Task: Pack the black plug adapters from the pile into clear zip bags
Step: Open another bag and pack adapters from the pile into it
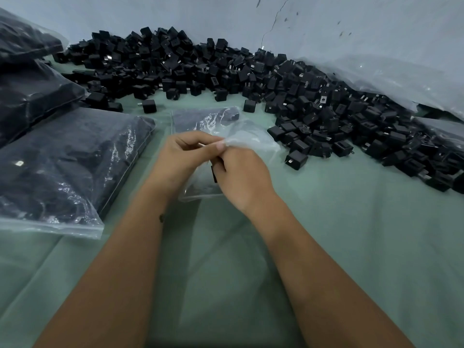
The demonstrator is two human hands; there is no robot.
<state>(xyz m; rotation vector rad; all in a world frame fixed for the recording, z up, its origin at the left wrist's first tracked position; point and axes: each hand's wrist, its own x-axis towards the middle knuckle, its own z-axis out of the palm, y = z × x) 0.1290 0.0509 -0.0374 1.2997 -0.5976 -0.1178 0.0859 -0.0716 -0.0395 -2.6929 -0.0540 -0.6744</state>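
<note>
A long pile of black plug adapters (288, 89) curves along the back of the green cloth. In the middle, my left hand (178, 159) and my right hand (241, 177) both pinch the top edge of a clear zip bag (251, 141), fingertips meeting at its mouth. A black adapter (215, 173) shows under my right hand's fingers, which curl round it. The bag's lower part hangs beneath the hands, blurred. Another clear bag (200, 119) with a few adapters lies just behind.
Filled zip bags of adapters lie at the left (65, 167), with more stacked behind them (30, 91). A heap of empty clear plastic bags (391, 79) rests against the blue wall at the right. Green cloth (326, 234) covers the surface.
</note>
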